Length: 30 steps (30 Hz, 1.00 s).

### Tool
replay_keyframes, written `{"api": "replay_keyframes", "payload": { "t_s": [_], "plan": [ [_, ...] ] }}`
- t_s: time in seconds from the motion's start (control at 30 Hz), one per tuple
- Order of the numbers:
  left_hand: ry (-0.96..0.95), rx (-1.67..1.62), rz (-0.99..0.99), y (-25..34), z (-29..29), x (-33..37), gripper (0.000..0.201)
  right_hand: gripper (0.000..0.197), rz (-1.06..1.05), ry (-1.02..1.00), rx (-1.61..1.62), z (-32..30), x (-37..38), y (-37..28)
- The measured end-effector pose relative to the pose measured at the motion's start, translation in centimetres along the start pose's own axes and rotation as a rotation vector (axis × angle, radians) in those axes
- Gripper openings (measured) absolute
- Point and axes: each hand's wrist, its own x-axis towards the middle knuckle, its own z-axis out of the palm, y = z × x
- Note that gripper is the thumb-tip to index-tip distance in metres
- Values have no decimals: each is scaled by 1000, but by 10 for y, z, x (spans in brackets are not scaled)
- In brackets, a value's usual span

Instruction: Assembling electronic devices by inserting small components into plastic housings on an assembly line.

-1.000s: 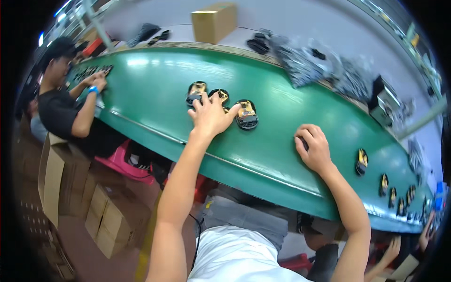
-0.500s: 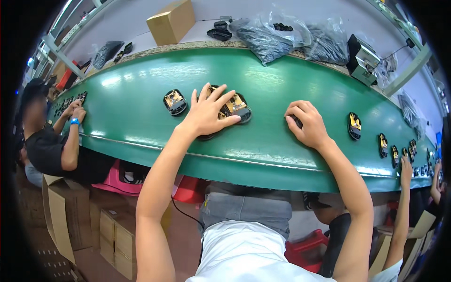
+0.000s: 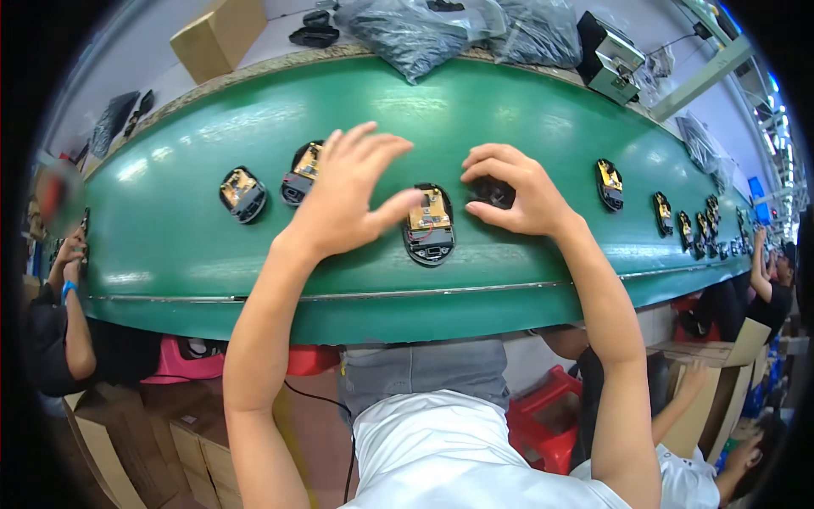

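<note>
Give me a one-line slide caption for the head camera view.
Left hand hovers beside an open black device on the green conveyor belt; right hand covers a black part.

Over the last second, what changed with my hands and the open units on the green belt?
The left hand lifted off the units it was pressing and now hovers, fingers spread, thumb by the nearest open unit. The right hand, flat on the belt a second ago, now closes its fingertips on a small dark part. The units have shifted along the green belt. The cardboard box and bags stay behind it.
</note>
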Motion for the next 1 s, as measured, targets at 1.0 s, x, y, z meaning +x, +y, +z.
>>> {"api": "replay_keyframes", "payload": {
  "t_s": [1.0],
  "plan": [
    [68, 87, 53, 11, 28, -15, 30, 27, 100, 46, -217, 4, 1, -27]
  ]
}}
